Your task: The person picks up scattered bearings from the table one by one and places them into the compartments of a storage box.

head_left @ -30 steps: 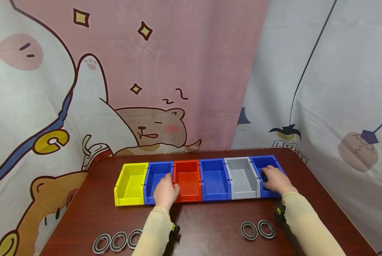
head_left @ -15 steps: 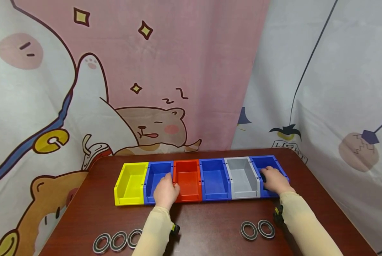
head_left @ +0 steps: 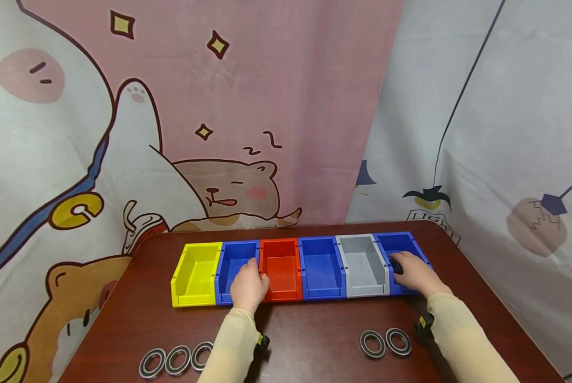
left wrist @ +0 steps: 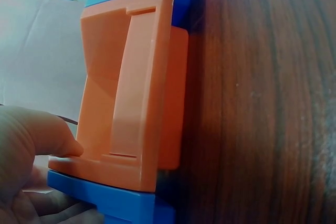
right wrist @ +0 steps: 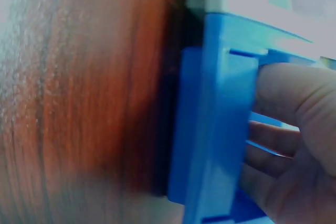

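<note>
My left hand (head_left: 249, 290) grips red bin (head_left: 282, 276) where it meets blue bin (head_left: 233, 266); right hand (head_left: 414, 272) pinches dark piece (head_left: 396, 267), kind unclear, inside end bin (head_left: 396, 243). Step, judged: placing or retrieving; next calls for clearing lip (right wrist: 223, 129).

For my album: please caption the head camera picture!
Left hand on a red plastic bin, right hand in the rightmost blue plastic bin, five silver-and-black metal rings lying in front.

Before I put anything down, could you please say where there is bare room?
The table is bare between the left sleeve and the bearing pair, and between the bearing trio and the yellow bin. It's crowded where the left hand straddles the red bin and its blue left neighbour, and around the right hand in the rightmost blue bin.
</note>
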The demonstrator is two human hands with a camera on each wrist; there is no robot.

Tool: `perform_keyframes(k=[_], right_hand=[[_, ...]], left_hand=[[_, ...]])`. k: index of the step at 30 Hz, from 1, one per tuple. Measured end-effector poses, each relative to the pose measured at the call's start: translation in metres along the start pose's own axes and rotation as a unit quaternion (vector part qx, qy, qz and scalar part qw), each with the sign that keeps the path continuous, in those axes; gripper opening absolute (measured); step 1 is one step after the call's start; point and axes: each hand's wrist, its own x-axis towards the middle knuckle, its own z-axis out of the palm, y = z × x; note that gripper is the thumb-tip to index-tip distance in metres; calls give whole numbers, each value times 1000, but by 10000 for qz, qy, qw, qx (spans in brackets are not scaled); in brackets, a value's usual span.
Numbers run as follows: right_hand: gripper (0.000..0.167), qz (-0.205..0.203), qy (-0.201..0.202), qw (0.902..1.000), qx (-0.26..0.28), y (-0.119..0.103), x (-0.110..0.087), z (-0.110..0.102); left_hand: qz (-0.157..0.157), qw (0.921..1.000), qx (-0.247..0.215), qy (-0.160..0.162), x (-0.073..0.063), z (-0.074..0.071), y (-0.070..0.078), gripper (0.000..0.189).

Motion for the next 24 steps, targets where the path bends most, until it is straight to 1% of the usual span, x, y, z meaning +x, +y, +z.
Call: perform_keyframes(k=[2,8,11,15,18,24], right_hand=[[54,-17,60,9999,117,-1,-6,-4],[51,-109,242,9984,497,-4,-26,-18],[50,-186,275,9973,661,-4,-35,-23],[47,-203,348,9964,745,-4,-48,-28],[45,-237,446,9959,748,-7,-55,-30],[41,-361,538,9948,779,-17,-70,-32]], left_hand=[[7,10000,12,-2,0,0,0,43],[70,9999,16,156,-1,1,1,43],[36,9999,26,140,-1,1,1,42],[0,10000,49,69,-1,1,1,41],[29,10000,49,59,-1,1,1,41],[56,10000,29,41,-1,1,1,40]])
